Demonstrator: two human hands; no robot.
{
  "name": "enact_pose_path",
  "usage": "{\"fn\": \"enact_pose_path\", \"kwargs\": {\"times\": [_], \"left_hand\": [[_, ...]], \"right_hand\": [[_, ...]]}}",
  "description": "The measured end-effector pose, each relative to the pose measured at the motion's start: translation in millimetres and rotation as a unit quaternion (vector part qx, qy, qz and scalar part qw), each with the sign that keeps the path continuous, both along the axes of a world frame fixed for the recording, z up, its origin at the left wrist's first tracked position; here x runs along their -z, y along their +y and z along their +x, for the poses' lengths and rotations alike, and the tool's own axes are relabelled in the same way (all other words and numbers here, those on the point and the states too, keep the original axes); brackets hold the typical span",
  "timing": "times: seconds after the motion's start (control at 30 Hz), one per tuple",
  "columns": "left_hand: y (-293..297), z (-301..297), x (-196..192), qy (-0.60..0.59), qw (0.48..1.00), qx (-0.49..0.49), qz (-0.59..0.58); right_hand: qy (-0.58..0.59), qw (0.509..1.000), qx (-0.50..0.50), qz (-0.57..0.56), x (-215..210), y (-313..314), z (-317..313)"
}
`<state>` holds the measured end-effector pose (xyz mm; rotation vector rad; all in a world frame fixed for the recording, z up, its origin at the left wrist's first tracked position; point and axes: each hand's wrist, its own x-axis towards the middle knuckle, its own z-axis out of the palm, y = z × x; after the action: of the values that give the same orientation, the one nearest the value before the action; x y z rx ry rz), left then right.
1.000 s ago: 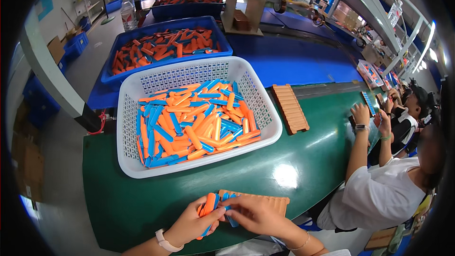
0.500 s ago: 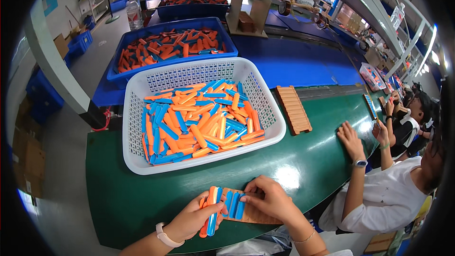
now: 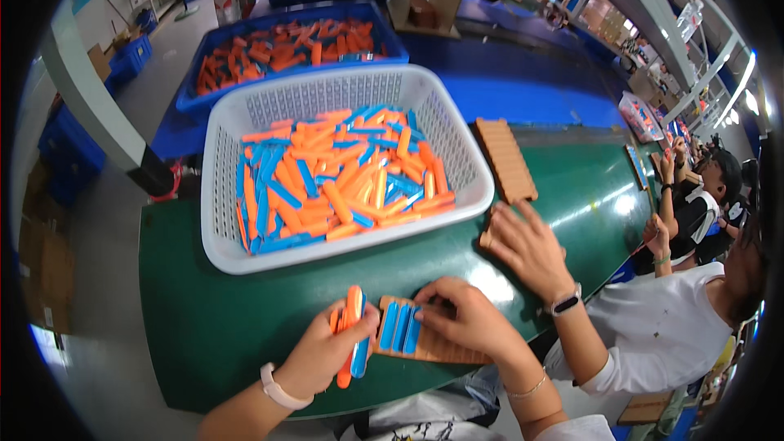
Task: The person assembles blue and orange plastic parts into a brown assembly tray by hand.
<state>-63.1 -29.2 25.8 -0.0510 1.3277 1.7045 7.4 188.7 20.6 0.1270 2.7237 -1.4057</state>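
Note:
My left hand (image 3: 333, 341) is closed around a small bundle of long, narrow plastic pieces with rounded ends, orange and blue (image 3: 358, 335). Just right of it a brown grooved board (image 3: 441, 349) lies on the green table. Several blue pieces (image 3: 398, 327) sit side by side in the grooves at its left end. My right hand (image 3: 467, 320) is over the board, thumb and fingertips pinched at the rightmost blue piece (image 3: 413, 330). The fingers partly hide that piece's upper end.
Beyond my hands stands a white perforated basket (image 3: 214, 229) of orange and blue pieces. Behind it is a blue bin (image 3: 392, 47) with more. A co-worker's hand (image 3: 527, 249) reaches from the right to a second grooved board (image 3: 508, 159). A grey post (image 3: 106, 106) rises at left.
The co-worker's hand has moved left, up to the second grooved board. My left hand has shifted slightly left with its bundle, away from the board. My right hand stays at the blue pieces.

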Motion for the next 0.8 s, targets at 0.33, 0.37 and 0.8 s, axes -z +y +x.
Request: {"fn": "enact_pose_path", "kwargs": {"times": [0.33,0.37,0.8], "left_hand": [[7,0,9,0.032,0.998,-0.047,-0.023],[13,3,10,0.034,0.998,-0.045,-0.029],[6,-1,-4,-0.058,0.998,-0.019,0.027]], "right_hand": [[0.083,0.982,0.128,-0.111,-7,-27,20],[0.083,0.975,0.088,-0.186,-1,-34,23],[0.076,0.982,0.127,0.116,-6,-19,12]]}}
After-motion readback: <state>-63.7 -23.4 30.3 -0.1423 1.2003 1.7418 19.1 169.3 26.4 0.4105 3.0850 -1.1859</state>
